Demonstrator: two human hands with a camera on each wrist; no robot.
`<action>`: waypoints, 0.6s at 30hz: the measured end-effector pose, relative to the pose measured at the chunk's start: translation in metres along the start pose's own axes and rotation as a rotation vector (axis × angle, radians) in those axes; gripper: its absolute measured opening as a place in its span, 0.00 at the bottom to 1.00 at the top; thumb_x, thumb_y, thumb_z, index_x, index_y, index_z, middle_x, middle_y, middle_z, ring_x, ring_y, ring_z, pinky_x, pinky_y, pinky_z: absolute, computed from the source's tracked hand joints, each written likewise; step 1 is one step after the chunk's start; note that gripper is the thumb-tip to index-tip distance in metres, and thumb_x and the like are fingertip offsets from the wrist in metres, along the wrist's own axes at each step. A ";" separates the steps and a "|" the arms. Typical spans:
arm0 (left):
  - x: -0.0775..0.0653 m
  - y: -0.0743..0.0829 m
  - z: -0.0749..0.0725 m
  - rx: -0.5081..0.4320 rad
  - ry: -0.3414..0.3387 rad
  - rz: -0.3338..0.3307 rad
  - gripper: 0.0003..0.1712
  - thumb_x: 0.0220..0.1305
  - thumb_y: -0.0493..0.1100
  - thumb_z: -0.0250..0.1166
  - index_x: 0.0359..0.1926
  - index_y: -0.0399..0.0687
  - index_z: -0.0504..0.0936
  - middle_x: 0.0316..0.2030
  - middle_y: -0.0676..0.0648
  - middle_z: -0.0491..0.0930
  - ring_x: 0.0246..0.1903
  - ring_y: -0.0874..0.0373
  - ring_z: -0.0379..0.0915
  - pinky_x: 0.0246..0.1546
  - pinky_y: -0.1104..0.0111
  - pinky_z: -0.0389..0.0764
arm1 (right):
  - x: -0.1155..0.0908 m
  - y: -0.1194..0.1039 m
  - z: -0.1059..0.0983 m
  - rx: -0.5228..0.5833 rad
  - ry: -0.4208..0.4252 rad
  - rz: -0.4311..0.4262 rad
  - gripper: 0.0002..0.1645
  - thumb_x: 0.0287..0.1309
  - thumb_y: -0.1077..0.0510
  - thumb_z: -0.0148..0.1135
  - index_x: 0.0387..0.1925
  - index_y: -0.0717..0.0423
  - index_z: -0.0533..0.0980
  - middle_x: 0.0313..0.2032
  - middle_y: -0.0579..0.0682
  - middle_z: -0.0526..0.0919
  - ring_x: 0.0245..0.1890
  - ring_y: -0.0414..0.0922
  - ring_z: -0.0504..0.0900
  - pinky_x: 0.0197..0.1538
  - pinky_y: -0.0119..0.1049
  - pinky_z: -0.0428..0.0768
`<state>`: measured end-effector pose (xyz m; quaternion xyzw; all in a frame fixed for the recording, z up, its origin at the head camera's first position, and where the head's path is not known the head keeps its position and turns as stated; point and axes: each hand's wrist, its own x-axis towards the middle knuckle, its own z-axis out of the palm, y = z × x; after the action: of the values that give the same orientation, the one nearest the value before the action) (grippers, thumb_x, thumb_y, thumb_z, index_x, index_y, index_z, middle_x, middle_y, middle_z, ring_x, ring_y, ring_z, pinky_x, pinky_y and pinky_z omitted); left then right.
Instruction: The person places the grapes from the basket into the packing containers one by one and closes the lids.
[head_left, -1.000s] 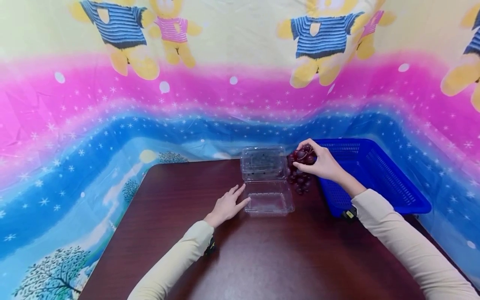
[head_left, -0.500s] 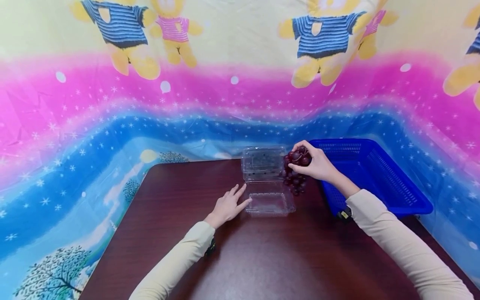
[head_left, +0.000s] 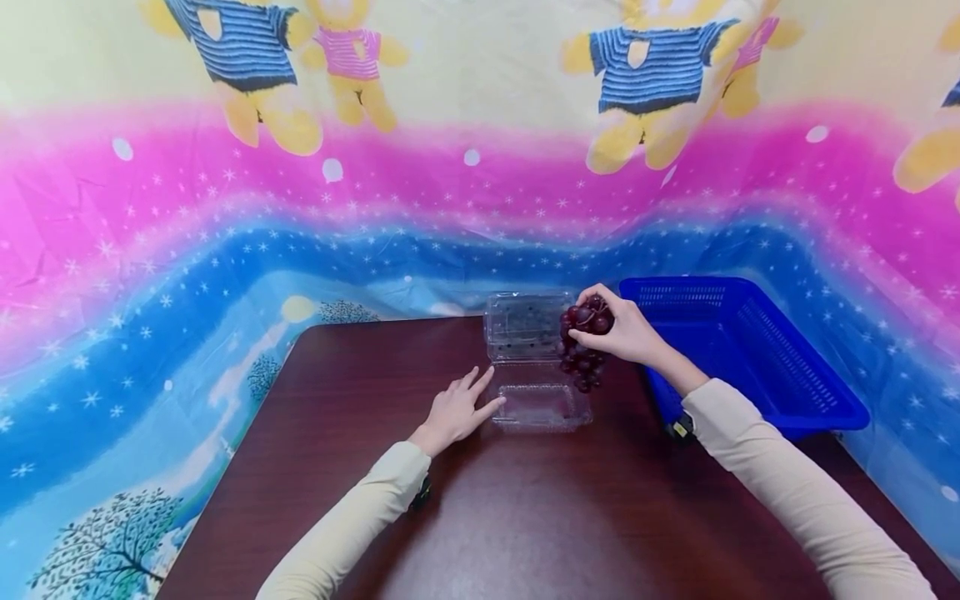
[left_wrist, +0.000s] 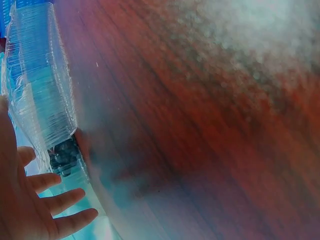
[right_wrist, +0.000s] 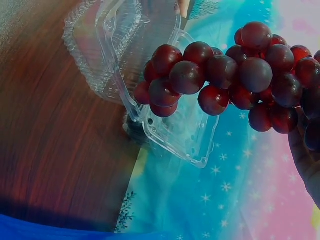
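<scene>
While the right grip [head_left: 628, 333] holds them, grapes [head_left: 582, 360] dangle from it.

Grapes [right_wrist: 187, 77] are dark red, basket [head_left: 776, 383] blue, cloth [head_left: 450, 258] snowflake-patterned.

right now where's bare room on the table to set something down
The dark brown wooden table is bare left of the left hand and between the cream sleeves. It is crowded around the open clear rectangular plastic box, where the right hand holds dark red round grapes beside the blue plastic basket.
</scene>
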<state>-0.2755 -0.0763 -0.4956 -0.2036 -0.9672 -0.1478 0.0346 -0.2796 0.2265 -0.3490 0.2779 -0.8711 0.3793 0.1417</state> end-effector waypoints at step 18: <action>-0.001 0.003 0.001 0.062 -0.002 0.001 0.40 0.63 0.71 0.42 0.72 0.65 0.50 0.71 0.50 0.52 0.68 0.45 0.50 0.65 0.44 0.52 | 0.000 0.007 0.014 0.039 -0.009 -0.003 0.25 0.47 0.51 0.70 0.46 0.44 0.68 0.37 0.52 0.83 0.31 0.42 0.83 0.30 0.36 0.81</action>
<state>-0.2739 -0.0737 -0.4958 -0.2032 -0.9712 -0.1175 0.0399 -0.2846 0.2202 -0.3622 0.2837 -0.8637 0.3948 0.1332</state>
